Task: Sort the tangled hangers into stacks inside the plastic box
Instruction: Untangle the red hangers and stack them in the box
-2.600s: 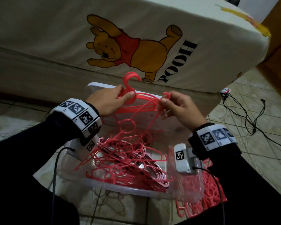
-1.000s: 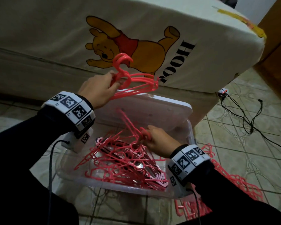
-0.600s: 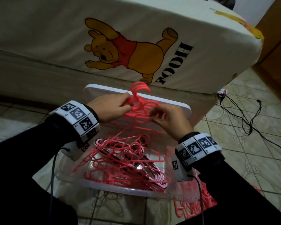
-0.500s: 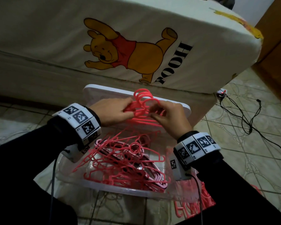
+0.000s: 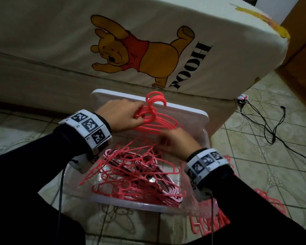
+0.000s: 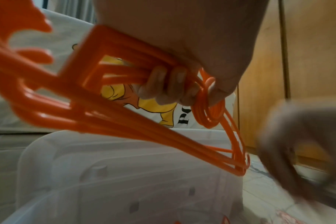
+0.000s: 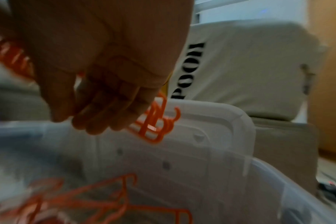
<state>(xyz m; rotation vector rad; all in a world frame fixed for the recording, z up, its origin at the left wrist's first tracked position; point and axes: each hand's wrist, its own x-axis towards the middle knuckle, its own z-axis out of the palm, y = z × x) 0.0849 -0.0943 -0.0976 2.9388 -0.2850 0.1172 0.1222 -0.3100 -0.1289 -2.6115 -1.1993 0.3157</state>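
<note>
A: What does the left hand (image 5: 121, 115) hold?
B: Its fingers (image 6: 164, 84) curl round a bundle of aligned coral-pink plastic hangers (image 5: 155, 119), hooks uppermost, raised over the clear plastic storage box (image 5: 140, 205) on the tiled floor (image 5: 265, 152).

A: And the right hand (image 5: 177, 141)?
B: Blurred; it hangs just below the bundle with loosely bent fingers (image 7: 107, 115), gripping nothing visible.

A: Where are the other hangers?
B: A tangled heap of pink plastic hangers (image 5: 136, 175) lies inside the box; more pink hangers (image 5: 210, 221) lie on the floor at its right.

A: Any legible writing?
B: "POOH" in black letters (image 5: 191, 66) beside a yellow bear print (image 5: 140, 53) on the cream bed sheet (image 5: 51, 32). A white box lid (image 5: 189, 114) leans against the bed.
</note>
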